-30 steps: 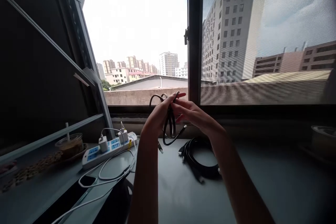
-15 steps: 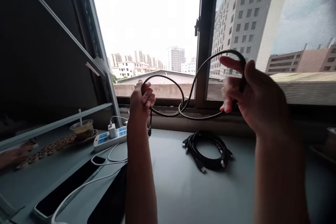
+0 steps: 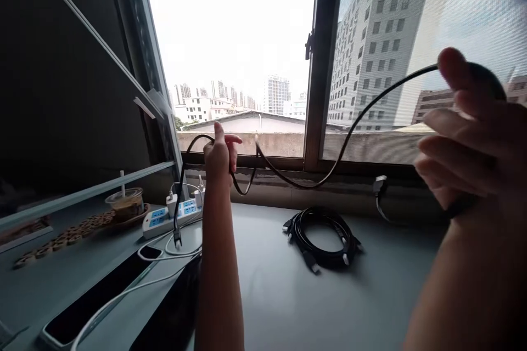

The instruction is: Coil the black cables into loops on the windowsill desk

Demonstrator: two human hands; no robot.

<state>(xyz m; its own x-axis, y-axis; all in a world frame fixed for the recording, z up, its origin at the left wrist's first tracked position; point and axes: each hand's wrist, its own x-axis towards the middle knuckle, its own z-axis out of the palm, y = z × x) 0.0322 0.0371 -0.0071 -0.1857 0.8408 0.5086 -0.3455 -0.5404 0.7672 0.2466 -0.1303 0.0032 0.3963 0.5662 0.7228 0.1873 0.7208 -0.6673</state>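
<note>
A black USB cable [image 3: 349,134] runs in a loose wave between my two hands, in front of the window. My left hand [image 3: 221,153], at the centre, is closed around one part of it, and an end with a plug [image 3: 177,238] dangles to its left over the power strip. Up at the right, my right hand [image 3: 465,126] grips the other part with curled fingers. Another plug [image 3: 380,184] hangs below and left of that hand. Coiled black cables [image 3: 323,238] with several plugs lie on the table below.
On the left stand a white power strip [image 3: 171,218] with chargers and a drink cup [image 3: 124,203]. A phone [image 3: 94,301], a dark flat object [image 3: 171,312] and white cords [image 3: 123,288] lie on the table [image 3: 288,307]. A metal frame [image 3: 162,98] borders the window.
My right hand has moved far to the right and my hands are wider apart. The looped cable has opened into a long wave, and its plug ends now hang in view.
</note>
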